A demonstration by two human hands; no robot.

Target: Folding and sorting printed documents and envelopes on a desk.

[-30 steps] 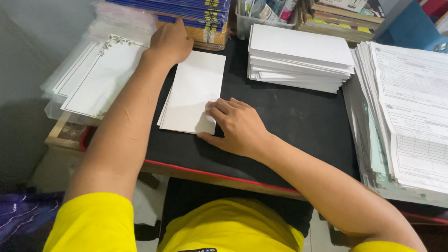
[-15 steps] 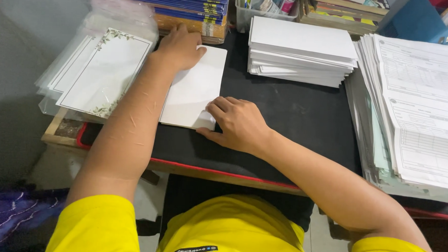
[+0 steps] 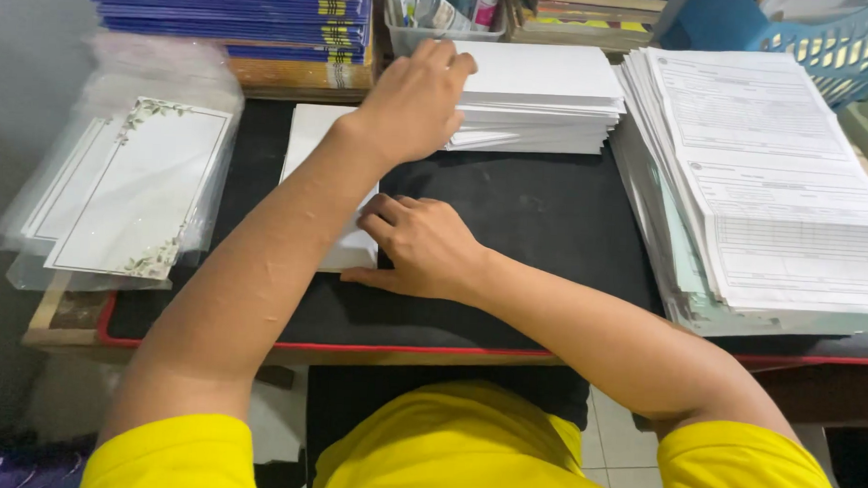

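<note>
My left hand (image 3: 415, 99) reaches across the black mat (image 3: 541, 219) and rests its fingers on the left end of a stack of white envelopes (image 3: 545, 94); whether it grips one is hidden. Under my left forearm lies a small pile of white sheets (image 3: 313, 139). My right hand (image 3: 419, 248) lies flat on the mat with its fingers curled against the near right corner of that pile, pressing it down.
Floral-bordered cards in clear plastic sleeves (image 3: 133, 190) lie at the left. A tall pile of printed forms (image 3: 782, 179) fills the right side. Purple-blue books (image 3: 231, 11), a clear container of tubes (image 3: 442, 13) and a blue basket (image 3: 836, 37) line the back.
My left hand has left the top of the white pile and swung right to the envelope stack. My right hand has stayed at the pile's corner.
</note>
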